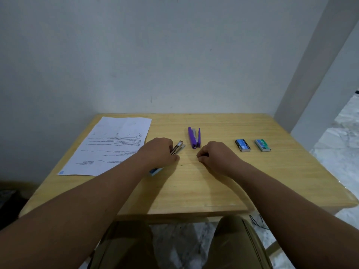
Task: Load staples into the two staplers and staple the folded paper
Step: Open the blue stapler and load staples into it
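Observation:
My left hand (159, 152) rests on the table, closed around a light blue stapler (177, 148) whose metal front sticks out past my fingers and whose blue rear end shows under my wrist. A purple stapler (194, 137) lies opened just beyond, between my hands. My right hand (213, 156) lies on the table with its fingers curled; whether it pinches anything is hidden. Two staple boxes sit at the right: a blue one (242, 145) and a green one (262, 145). A printed paper sheet (112, 146) lies flat at the left.
The wooden table (194, 191) stands against a white wall. A white pillar rises at the right, with marbled floor beside it. My knees in khaki trousers show below the table's front edge.

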